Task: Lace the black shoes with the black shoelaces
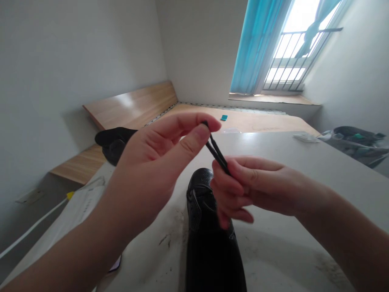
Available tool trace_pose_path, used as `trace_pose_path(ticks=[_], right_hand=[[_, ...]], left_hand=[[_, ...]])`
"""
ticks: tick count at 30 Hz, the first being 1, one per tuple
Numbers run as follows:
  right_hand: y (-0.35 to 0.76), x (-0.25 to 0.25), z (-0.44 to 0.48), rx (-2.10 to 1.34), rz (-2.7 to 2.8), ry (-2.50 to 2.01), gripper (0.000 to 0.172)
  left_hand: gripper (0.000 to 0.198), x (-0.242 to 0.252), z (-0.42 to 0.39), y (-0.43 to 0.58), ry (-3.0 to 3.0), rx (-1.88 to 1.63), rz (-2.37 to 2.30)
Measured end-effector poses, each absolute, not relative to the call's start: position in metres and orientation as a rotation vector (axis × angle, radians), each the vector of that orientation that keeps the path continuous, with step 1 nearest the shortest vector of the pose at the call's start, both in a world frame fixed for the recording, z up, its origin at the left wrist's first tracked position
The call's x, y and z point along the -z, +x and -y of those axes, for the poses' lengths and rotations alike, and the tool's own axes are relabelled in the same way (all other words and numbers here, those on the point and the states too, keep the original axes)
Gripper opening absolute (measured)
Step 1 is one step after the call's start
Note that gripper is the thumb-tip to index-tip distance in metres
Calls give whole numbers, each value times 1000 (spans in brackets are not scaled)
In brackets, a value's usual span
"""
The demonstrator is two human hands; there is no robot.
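Shoe: a black leather shoe (197, 194) sits on the white table (273, 158) near the table's near edge, its long axis running away from the person. The bottom of the view cuts off its near end, and the right hand covers part of its far end.

Left hand: closed in a pinch, with the thumb and bent fingers gripping the tip of the lace, above the shoe; the left hand (152, 170) is toward the table's left side.

Right hand: the right hand (255, 186) is curled around a lower part of the lace, with its fingers just above the shoe. Its fingers hide where the lace goes next.

Lace: a black lace (217, 154) is held in the air between both hands. It shows as two close strands on a slanted line, with the upper end toward the left hand and the lower end toward the right hand.

Hidden: whether the lace joins the shoe cannot be told. The lace's very tip is partly covered by the left fingers.

Table: a white sheet (75, 211) lies by the left edge, and scuffs mark the surface near the shoe.

Far side: a second black shoe (114, 142) lies past the left hand, in front of a wooden board (130, 105).
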State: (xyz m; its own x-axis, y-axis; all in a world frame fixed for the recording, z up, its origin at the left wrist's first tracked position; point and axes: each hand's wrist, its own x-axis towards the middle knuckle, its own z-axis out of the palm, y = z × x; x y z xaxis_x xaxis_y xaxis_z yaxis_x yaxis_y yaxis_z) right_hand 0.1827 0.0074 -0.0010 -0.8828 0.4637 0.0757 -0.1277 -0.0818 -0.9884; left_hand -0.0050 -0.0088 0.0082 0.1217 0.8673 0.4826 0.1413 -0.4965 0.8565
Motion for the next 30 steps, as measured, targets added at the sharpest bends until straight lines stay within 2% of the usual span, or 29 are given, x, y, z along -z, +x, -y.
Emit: trace_pose_path(ticks=[2,6,8,12,16,21,24,30], right_hand=[[187,-6,-4,-1691,1986,-607,38],[189,-10,5,-461,2446,-1173,27],[188,-7,9,-222,2618,-1286,24],[190,-5,13,-378,2768,-1322,25],[194,-12,10,-818,2642,-1232,35],[185,-11,4,-1331,2433,-1022,37],[177,-9,6,-1425,2415,-861,32],[168,-8,24,-1576,2348,-715,27]], left_hand=[[16,-10,9,-8,1771,-1463,-925],[26,-8,2,-11,1846,-1209,-990],[34,-4,-2,-12,1890,-995,-1036],[44,1,-3,-15,2105,-508,-1164],[36,-2,1,-18,2246,-108,-1103],[29,-4,4,-19,2300,-86,-991],[24,1,3,-21,2343,-105,-949],[27,12,0,-20,2297,-122,-998]])
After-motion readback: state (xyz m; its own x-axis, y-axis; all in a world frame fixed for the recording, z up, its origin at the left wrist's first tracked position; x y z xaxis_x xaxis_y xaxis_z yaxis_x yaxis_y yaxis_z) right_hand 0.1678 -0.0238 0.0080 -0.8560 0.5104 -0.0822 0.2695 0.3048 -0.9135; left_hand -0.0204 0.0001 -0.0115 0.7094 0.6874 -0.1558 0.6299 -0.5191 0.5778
